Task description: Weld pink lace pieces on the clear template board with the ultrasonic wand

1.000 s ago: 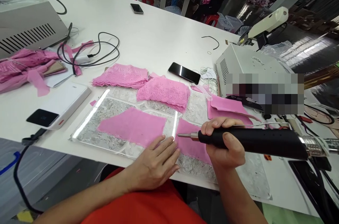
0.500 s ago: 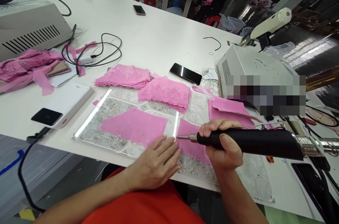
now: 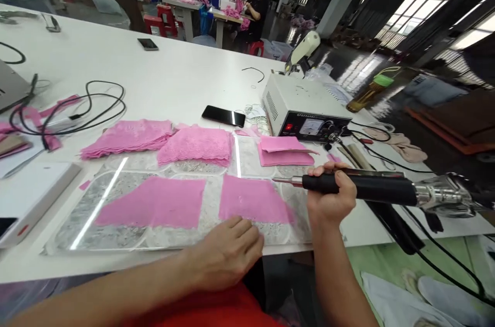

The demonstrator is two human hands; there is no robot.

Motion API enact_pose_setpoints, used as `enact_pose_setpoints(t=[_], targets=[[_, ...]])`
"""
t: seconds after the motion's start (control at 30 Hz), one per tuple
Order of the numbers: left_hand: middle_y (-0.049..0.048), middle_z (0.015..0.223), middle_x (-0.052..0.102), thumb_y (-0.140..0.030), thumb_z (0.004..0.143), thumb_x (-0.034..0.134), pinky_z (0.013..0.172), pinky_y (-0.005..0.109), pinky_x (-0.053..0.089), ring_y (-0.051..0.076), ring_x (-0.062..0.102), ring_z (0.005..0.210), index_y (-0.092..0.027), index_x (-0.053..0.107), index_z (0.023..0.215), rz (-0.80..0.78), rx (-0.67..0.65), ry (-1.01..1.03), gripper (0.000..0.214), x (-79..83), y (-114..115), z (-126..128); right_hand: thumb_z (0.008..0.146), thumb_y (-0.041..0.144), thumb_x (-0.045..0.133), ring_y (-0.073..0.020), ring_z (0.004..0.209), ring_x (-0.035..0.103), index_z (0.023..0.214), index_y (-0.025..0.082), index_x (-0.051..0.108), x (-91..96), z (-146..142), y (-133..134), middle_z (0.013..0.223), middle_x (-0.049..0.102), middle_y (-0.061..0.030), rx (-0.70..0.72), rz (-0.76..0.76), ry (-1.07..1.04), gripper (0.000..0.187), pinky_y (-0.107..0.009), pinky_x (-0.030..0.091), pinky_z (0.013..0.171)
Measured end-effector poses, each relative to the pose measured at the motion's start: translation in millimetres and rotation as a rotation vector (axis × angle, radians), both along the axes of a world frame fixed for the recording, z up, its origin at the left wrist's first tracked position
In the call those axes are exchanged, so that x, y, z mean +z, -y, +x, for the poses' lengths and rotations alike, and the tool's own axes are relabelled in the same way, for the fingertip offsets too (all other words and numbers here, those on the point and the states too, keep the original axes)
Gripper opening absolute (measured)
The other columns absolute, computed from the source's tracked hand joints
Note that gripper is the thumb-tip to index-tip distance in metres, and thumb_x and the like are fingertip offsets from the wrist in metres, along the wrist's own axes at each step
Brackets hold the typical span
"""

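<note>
Since the earlier frames our right hand point(image 3: 330, 198) has carried the black-handled tool point(image 3: 363, 189) off the right pink piece point(image 3: 253, 199). Its metal tip now hangs just past that piece's far corner, at about 2 o'clock from it, apart from the cloth. Our left hand point(image 3: 228, 249) has drawn back from the gap between the two pieces to the near edge of the clear plate point(image 3: 116, 236), at 6 o'clock of the right pink piece. Its fingers lie loosely together and hold nothing. Our right fingers are wrapped round the tool's handle. The left pink piece point(image 3: 152, 202) lies flat at 9 o'clock, a narrow strip of plate between. Lace stacks point(image 3: 197, 144) sit at 12 o'clock and the control box point(image 3: 305, 110) at 1 o'clock on the counter point(image 3: 174, 69).
</note>
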State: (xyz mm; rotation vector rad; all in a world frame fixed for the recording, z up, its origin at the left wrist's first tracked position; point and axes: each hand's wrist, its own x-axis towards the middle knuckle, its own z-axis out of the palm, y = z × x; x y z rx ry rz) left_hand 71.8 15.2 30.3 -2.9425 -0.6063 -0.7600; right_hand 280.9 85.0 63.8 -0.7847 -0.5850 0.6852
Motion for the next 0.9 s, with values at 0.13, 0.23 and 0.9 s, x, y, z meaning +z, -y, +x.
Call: enact_pose_setpoints(t=[0.13, 0.23, 0.9], targets=[[0.007, 0.077, 0.06, -0.021, 0.089, 0.054, 0.057, 0.033, 0.044, 0.02, 0.056, 0.068, -0.011, 0.062, 0.09, 0.03, -0.094, -0.194, 0.013, 0.2, -22.0, 55.9, 0.065, 0.026, 0.06, -0.0065, 0.054, 0.051, 0.08, 0.021, 0.052, -14.3, 32.8, 5.8, 0.071, 0.053, 0.0067, -0.15, -0.047, -0.056, 0.018, -0.024, 0.049, 0.059], [0.0095, 0.082, 0.064, -0.027, 0.087, 0.058, 0.055, 0.035, 0.046, 0.024, 0.06, 0.071, -0.009, 0.063, 0.093, -0.047, -0.019, -0.335, 0.019, -5.0, -38.7, 93.0, 0.066, 0.025, 0.063, -0.0059, 0.053, 0.052, 0.078, 0.021, 0.053, -24.7, 43.7, 9.5, 0.068, 0.054, 0.0073, -0.14, -0.017, -0.065, 0.017, -0.023, 0.05, 0.06], [0.001, 0.063, 0.065, -0.008, 0.082, 0.047, 0.053, 0.019, 0.051, 0.012, 0.066, 0.059, -0.013, 0.057, 0.079, -1.001, 0.561, 0.527, 0.012, 47.9, -95.6, -44.1, 0.044, 0.054, 0.082, -0.0158, 0.05, 0.057, 0.075, 0.013, 0.073, -73.5, 64.4, 97.9, 0.073, 0.073, -0.0098, 0.265, -0.832, 0.448, 0.052, -0.029, 0.051, 0.046]])
